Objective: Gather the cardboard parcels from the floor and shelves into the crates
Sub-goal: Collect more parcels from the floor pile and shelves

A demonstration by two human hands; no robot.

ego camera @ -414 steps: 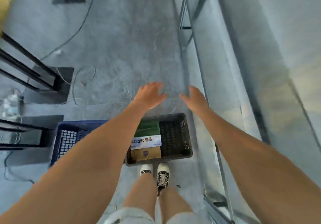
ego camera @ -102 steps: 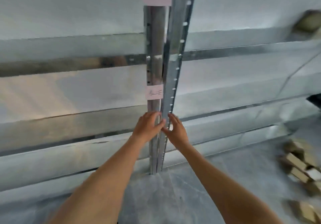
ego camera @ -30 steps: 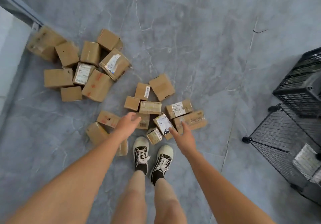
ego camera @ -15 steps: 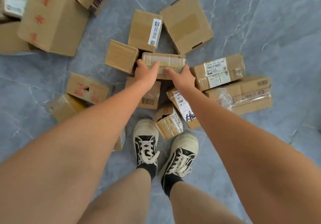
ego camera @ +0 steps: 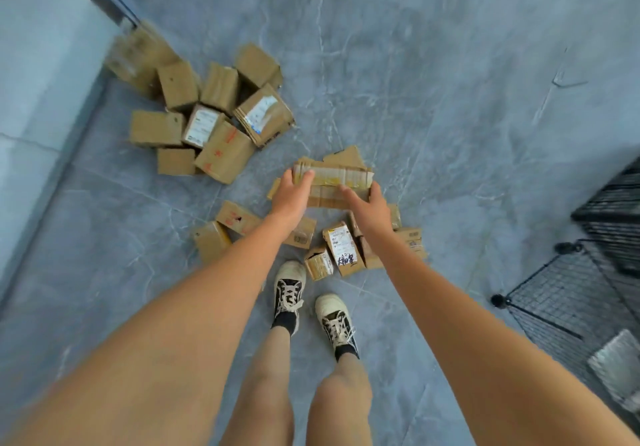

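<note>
Head view looks straight down on a grey marbled floor (ego camera: 433,75), which fills most of the picture. At the left edge runs a pale wall or shelf face (ego camera: 38,65) with a dark strip at its foot. At the right edge stands a black wire-mesh rack (ego camera: 568,293) on small round feet, with a darker mesh crate (ego camera: 616,210) above it and a pale grey bundle (ego camera: 616,366) inside the lower part.

Next in size is the far heap of cardboard parcels (ego camera: 204,113), lying by the foot of the wall; several carry white labels, and one has red marks. A nearer, smaller cluster of parcels (ego camera: 311,241) lies just in front of the person's shoes (ego camera: 313,303) (cream canvas with dark sides), among them a parcel with a white label and dark handwriting (ego camera: 341,246).

Both bare forearms reach forward over this near cluster. Between the hands is a long taped parcel (ego camera: 334,182), held at its two ends above the parcels below it. The left hand (ego camera: 291,196) grips the left end, fingers curled over the top edge. The right hand (ego camera: 367,208) grips the right end, thumb laid along the near face. Whether the parcel still touches those underneath cannot be told.
</note>
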